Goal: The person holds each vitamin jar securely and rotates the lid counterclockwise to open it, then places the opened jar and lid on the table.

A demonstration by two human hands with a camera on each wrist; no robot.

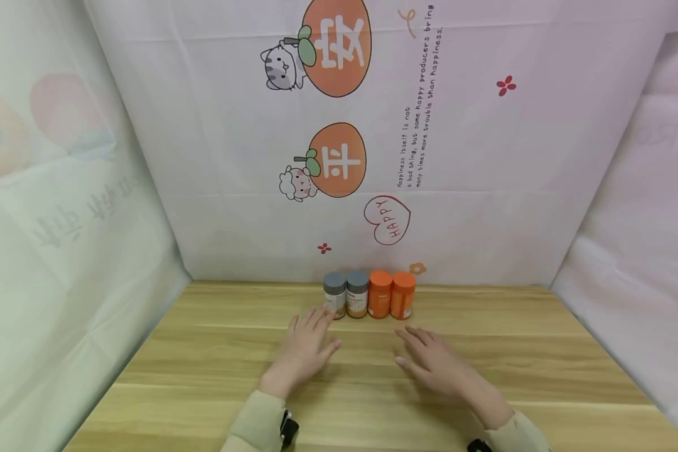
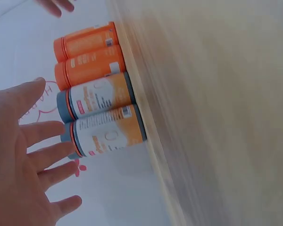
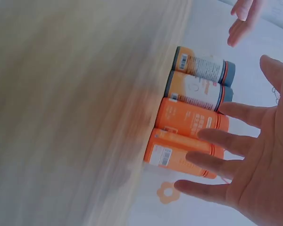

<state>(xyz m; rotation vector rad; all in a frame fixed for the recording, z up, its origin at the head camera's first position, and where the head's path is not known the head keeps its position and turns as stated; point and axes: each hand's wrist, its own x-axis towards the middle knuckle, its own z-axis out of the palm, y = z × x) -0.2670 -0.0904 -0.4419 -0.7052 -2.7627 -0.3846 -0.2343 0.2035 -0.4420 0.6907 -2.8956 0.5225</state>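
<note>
Two white-and-orange pill bottles with grey caps, the left one (image 1: 334,290) and its neighbour (image 1: 358,295), stand upright side by side at the back of the table. Directly to their right are two all-orange pill bottles, an inner one (image 1: 380,295) and an outer one (image 1: 403,296). My left hand (image 1: 305,350) is spread with fingers extended, in front of the leftmost bottle and overlapping it in the head view; contact cannot be told. Nearer the orange pair, my right hand (image 1: 437,363) has its fingers loosely extended and holds nothing. Both palms show in the wrist views.
The wood-grain table (image 1: 231,351) runs back to a white printed cloth (image 1: 463,232) hanging behind the bottles. More white cloth (image 1: 39,301) hangs along the left side and the right side. Dark straps (image 1: 288,430) sit on the wrists.
</note>
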